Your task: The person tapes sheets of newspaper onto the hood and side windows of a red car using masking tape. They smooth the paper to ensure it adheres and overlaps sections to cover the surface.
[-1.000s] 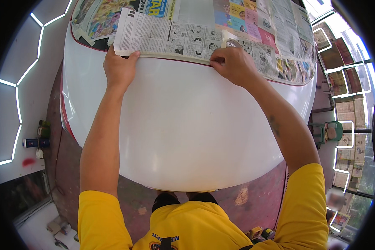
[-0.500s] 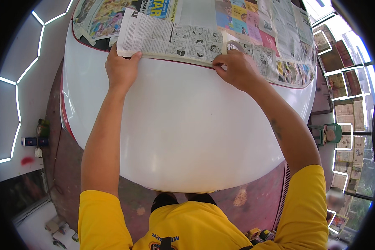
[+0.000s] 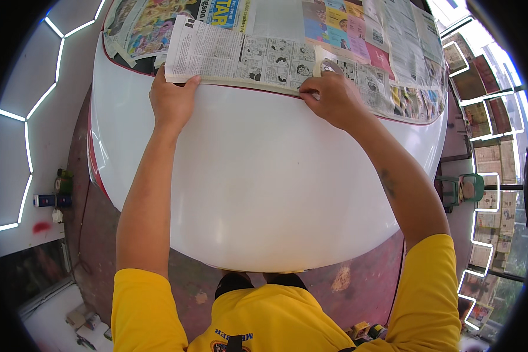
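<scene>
A newspaper sheet [image 3: 234, 56] with comic panels lies along the lower edge of a car's window, a pale tape strip [image 3: 246, 88] along its near edge. My left hand [image 3: 173, 102] pinches the sheet's near left corner, thumb on top, other fingers hidden beneath. Farther right, my right hand [image 3: 331, 97] is closed with thumb and forefinger pressed together on the taped edge. Beside its knuckles a roundish object [image 3: 330, 66] shows in part; I cannot make out what it is. More newspaper [image 3: 381, 35] covers the glass. Below spreads the smooth white car panel [image 3: 276, 182].
At the left, dark glass [image 3: 123, 63] shows beside the sheet's corner. Cans [image 3: 53, 200] stand by the left wall. A green stool [image 3: 469, 188] is at the right. Small containers [image 3: 366, 330] sit on the reddish floor [image 3: 358, 276] near my right side.
Both hands stay at nearly the same places on the newspaper edge. The whole view has shifted very slightly. At the far right, a round blurred shape has mostly gone behind my sleeve.
</scene>
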Demonstrator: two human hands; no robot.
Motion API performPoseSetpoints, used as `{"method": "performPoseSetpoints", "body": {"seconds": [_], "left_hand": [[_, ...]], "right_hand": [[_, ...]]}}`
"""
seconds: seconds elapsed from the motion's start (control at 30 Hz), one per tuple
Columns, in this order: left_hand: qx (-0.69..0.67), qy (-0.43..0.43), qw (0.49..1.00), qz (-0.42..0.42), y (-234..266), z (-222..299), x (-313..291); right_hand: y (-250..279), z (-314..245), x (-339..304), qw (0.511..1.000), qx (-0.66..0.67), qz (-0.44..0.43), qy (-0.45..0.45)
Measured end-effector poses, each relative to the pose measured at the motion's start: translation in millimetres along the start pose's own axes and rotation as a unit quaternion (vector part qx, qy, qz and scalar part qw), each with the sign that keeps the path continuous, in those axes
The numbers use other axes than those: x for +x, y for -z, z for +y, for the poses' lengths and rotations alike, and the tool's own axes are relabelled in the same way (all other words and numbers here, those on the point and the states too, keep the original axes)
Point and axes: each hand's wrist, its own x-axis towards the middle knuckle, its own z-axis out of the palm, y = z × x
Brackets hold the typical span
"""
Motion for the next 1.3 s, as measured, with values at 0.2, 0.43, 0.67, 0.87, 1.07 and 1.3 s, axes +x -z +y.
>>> {"method": "performPoseSetpoints", "body": {"seconds": [0.2,0.43,0.67,0.87,1.07,1.3], "left_hand": [[-0.021,0.019,1.000,-0.007,3.0,1.1,0.4],[-0.074,0.030,0.996,-0.032,5.3,-3.0,2.6],[-0.197,0.043,0.976,-0.080,12.1,-14.6,4.8],[-0.162,0.055,0.984,-0.057,6.0,-12.5,9.2],[-0.113,0.052,0.992,-0.028,2.7,-3.4,8.5],[-0.088,0.045,0.995,-0.013,0.4,1.3,5.4]], "right_hand": [[-7.5,-16.5,21.7,0.998,0.029,-0.048,-0.007],[-3.7,-14.8,18.6,0.998,0.043,-0.040,-0.011],[-3.1,-22.0,21.4,0.997,0.049,-0.048,-0.038],[-3.6,-25.6,26.0,0.998,0.019,-0.048,-0.043],[-3.6,-30.2,33.8,0.995,0.036,-0.073,-0.064],[-1.6,-37.5,39.3,0.995,0.029,-0.080,-0.044]]}}
